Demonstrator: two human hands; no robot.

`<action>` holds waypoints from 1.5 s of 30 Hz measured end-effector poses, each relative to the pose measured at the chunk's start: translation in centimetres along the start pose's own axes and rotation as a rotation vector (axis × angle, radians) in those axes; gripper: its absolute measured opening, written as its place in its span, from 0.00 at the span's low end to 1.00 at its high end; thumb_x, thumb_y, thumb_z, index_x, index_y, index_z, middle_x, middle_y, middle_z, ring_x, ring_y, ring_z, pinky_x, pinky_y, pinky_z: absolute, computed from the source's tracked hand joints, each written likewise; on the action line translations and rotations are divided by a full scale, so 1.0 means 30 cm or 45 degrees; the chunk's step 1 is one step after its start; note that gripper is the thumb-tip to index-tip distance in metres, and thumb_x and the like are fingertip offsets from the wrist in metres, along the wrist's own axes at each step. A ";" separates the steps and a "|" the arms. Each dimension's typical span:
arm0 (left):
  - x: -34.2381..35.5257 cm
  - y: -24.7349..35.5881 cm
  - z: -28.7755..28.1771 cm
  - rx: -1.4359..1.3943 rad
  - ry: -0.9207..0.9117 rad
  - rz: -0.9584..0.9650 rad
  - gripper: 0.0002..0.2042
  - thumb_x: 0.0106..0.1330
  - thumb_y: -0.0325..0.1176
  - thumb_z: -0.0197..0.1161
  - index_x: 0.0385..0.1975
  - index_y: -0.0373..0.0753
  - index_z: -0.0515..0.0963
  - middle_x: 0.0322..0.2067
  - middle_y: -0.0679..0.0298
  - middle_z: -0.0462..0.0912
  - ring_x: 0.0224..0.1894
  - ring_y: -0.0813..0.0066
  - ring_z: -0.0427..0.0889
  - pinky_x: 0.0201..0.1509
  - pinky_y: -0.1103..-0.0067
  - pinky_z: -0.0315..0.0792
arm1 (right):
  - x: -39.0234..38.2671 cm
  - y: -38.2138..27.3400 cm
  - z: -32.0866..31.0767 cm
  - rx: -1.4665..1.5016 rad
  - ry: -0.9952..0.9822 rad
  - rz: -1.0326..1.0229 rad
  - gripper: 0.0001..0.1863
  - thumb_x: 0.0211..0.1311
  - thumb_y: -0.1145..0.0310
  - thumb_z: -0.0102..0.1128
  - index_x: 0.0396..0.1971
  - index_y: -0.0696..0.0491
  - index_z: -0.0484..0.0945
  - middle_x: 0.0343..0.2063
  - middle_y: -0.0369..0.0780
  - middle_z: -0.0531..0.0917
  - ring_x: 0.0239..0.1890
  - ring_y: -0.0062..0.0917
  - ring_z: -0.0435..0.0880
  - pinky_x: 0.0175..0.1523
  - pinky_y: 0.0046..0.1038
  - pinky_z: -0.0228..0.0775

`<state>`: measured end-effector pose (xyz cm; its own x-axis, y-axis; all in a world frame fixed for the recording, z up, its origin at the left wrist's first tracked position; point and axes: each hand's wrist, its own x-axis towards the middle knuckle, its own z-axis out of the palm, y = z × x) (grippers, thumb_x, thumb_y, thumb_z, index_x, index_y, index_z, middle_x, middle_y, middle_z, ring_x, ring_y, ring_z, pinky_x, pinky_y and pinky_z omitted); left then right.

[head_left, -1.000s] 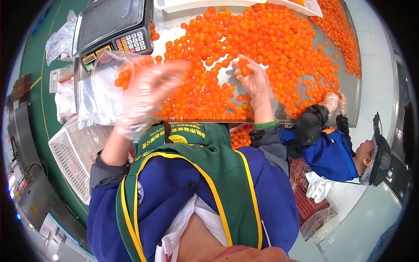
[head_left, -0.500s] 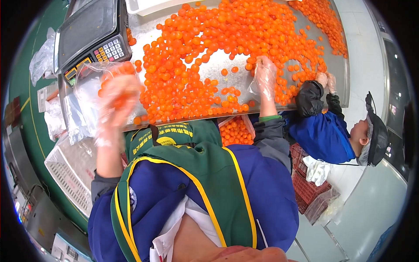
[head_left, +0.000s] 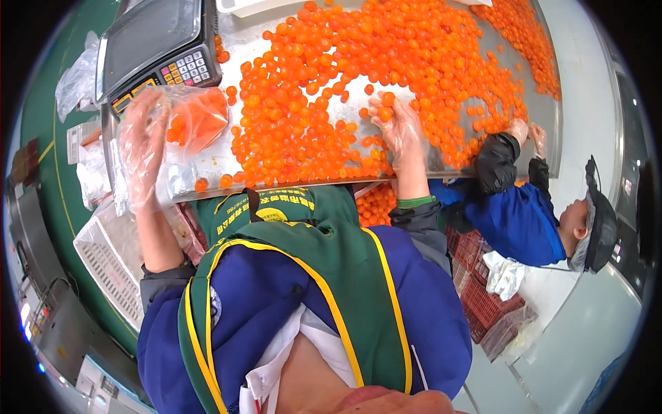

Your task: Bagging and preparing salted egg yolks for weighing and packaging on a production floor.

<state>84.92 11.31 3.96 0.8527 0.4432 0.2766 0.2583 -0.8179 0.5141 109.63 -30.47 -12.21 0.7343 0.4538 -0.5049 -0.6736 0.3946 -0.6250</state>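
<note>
Many round orange balls, by their look egg yolks [head_left: 283, 138], lie heaped over the metal table [head_left: 338, 109]. At the table's left end is a clear plastic bag [head_left: 210, 114] with a cluster of yolks in it. Beside its left side, my left hand [head_left: 143, 138] in a thin clear glove has its fingers bent at the bag's film; the fingers' grip is partly obscured by the plastic. My right hand [head_left: 403, 134], gloved likewise, is turned up at the near edge of the heap, with a few yolks among its curled fingers.
A scale [head_left: 155, 52] with a keypad stands at the upper left. A white tray [head_left: 252, 5] is at the far edge. On the right a co-worker [head_left: 517, 221] reaches into the heap. Red crates [head_left: 483, 303] and a white crate [head_left: 114, 259] stand below the table.
My left hand has moved left, off the yolks in the bag, which now show plainly. My right hand has turned from a downward pinch to fingers up, holding yolks.
</note>
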 end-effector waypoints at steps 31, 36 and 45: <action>-0.034 0.415 0.722 -2.106 -1.097 -1.601 0.26 0.74 0.54 0.58 0.57 0.37 0.70 0.39 0.58 0.79 0.42 0.67 0.82 0.42 0.72 0.82 | -0.206 0.184 0.325 -0.684 0.163 -0.393 0.14 0.67 0.75 0.62 0.52 0.58 0.81 0.44 0.40 0.84 0.45 0.20 0.83 0.50 0.24 0.78; -0.072 0.317 0.738 -2.356 -0.923 -1.517 0.19 0.73 0.42 0.62 0.54 0.34 0.74 0.45 0.57 0.81 0.49 0.64 0.83 0.50 0.70 0.82 | -0.173 0.036 0.218 -1.001 0.170 -0.363 0.08 0.68 0.70 0.63 0.44 0.52 0.83 0.33 0.28 0.80 0.31 0.13 0.75 0.37 0.23 0.72; -0.017 0.081 -0.044 -1.328 0.148 -0.759 0.08 0.71 0.35 0.65 0.42 0.37 0.82 0.34 0.65 0.85 0.25 0.85 0.78 0.23 0.90 0.69 | 0.006 -0.160 -0.078 -2.499 0.519 -0.844 0.09 0.65 0.67 0.59 0.35 0.58 0.82 0.29 0.53 0.84 0.36 0.50 0.84 0.41 0.46 0.76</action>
<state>84.53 9.58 6.14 0.6644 0.7245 -0.1834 0.0608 0.1922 0.9795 113.18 -34.15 -10.68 0.9243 0.3679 0.1019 0.3817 -0.8922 -0.2415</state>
